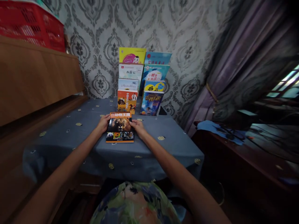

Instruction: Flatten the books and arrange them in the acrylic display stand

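Observation:
A book with a lion on its dark cover and an orange band on top [120,127] is held between my two hands over the table. My left hand [103,123] grips its left edge, and my right hand [138,127] grips the right edge with the thumb on the cover. Just behind it stands an orange book [127,101] at the front of the left row of upright books. A dark blue book [151,103] fronts the right row. The fingers under the lion book are hidden.
Behind the front books rise a white book [130,71], a yellow book [132,55] and several others, near the patterned wall. A blue-grey cloth [88,137] covers the table. A wooden cabinet [37,77] with a red basket [32,25] stands left; a curtain [215,74] hangs right.

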Tool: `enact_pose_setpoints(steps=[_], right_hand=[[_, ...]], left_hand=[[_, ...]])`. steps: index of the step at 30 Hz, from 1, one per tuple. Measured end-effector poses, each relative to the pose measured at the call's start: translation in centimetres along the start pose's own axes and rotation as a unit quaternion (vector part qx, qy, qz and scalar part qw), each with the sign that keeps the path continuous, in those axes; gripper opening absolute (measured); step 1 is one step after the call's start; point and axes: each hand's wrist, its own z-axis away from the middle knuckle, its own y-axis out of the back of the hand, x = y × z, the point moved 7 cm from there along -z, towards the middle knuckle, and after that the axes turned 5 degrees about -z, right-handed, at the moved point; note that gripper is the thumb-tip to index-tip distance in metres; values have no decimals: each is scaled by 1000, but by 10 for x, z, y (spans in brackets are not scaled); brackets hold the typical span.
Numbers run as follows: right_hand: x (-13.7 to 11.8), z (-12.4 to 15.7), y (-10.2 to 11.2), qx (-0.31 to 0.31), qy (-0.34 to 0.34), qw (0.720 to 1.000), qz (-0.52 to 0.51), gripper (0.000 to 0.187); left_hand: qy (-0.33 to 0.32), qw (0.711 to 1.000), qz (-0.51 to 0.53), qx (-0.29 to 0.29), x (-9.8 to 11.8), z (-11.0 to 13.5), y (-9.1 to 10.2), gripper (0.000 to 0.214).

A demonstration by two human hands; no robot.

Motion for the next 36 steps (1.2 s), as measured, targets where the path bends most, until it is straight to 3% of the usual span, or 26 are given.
enact_pose_setpoints(steps=[9,18,29,36], right_hand=[[-6,0,10,44,-14,993,-111,34],[-10,0,22,82,-27,985,-147,33],[-12,7,18,45,-49,988,-141,32],[-18,14,9,3,-59,991,-120,33]], left_hand=[[66,993,-4,-96,-7,23,-25,21],[90,981,-6,-171,-7,36,-39,32],[77,979,17,-186,-6,38,-42,42],[53,989,28,-135,-6,25,-32,38]])
